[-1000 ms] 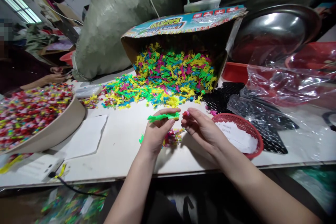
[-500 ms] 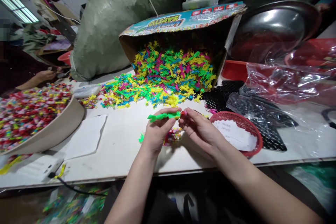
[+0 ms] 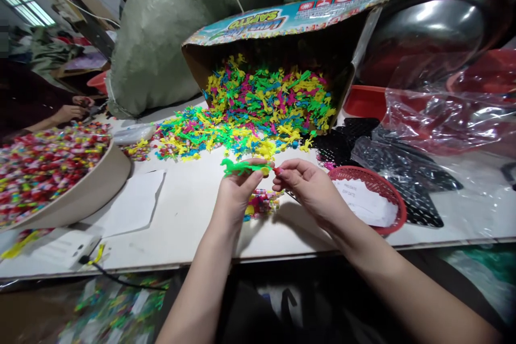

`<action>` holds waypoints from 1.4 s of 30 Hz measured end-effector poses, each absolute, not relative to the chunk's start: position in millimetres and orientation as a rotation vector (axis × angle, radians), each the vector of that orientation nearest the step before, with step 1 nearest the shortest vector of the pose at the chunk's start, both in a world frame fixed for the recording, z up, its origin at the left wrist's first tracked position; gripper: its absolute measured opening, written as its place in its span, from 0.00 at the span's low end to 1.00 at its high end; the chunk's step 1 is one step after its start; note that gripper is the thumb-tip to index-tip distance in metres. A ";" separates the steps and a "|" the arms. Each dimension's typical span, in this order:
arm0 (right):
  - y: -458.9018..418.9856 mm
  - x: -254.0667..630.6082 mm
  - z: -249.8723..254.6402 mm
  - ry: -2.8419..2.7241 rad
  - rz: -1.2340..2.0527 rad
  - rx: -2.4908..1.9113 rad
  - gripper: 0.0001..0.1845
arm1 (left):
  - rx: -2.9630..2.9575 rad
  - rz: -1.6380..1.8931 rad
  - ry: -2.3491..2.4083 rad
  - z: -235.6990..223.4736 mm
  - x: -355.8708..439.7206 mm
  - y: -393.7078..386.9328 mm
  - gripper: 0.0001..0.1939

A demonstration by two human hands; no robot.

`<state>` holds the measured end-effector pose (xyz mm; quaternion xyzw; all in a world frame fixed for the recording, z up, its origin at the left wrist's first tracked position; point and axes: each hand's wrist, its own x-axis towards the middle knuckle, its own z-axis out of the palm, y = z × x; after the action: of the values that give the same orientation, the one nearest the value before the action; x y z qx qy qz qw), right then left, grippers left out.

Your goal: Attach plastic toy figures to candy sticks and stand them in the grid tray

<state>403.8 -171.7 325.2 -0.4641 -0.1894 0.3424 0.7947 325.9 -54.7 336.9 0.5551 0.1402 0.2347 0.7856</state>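
My left hand [image 3: 237, 191] pinches a green plastic toy figure [image 3: 241, 167] between thumb and fingers, holding it level above the white table [image 3: 185, 215]. My right hand [image 3: 308, 185] is closed on a small red piece [image 3: 277, 170] and presses it against the right end of the green figure. Under both hands lies a small heap of wrapped candies [image 3: 262, 203]. Behind them, a tipped cardboard box [image 3: 282, 37] spills a pile of coloured plastic figures [image 3: 250, 113] onto the table.
A red mesh basket [image 3: 387, 226] with a paper slip sits right of my hands. A big bowl of wrapped candies [image 3: 52, 172] stands at left; another person's hands [image 3: 70, 110] work behind it. Black mesh sheets [image 3: 403, 172], clear plastic bags and a steel bowl [image 3: 431, 27] lie at right.
My hands have come together: the right hand moved left until its red piece met the end of the green figure. The camera view shifted slightly.
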 end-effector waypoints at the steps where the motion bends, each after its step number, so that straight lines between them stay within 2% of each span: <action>1: -171.8 404.2 324.7 -0.424 0.730 -1.015 0.13 | 1.199 0.495 0.320 336.2 325.3 -53.4 0.12; 7: -171.2 404.4 322.9 -0.441 0.640 -1.064 0.12 | 1.211 0.438 0.364 334.1 324.0 -50.8 0.12; 20: -173.6 408.8 324.3 -0.449 0.723 -1.036 0.13 | 0.978 0.263 0.417 325.8 332.3 -63.0 0.13; 28: -178.4 416.2 329.8 -0.376 0.600 -1.087 0.12 | 1.038 0.454 0.451 328.1 334.0 -60.8 0.17; 36: -181.0 418.9 332.3 -0.169 0.916 -0.814 0.12 | 1.169 0.610 0.507 323.8 332.2 -57.0 0.16; 42: -178.1 419.9 331.9 -0.072 1.089 -0.509 0.10 | 1.349 0.729 0.433 330.4 324.7 -58.5 0.11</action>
<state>419.9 -178.1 331.9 -0.2394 -0.0339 0.5120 0.8243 324.7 -58.5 330.4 0.6053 0.1941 0.3273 0.6991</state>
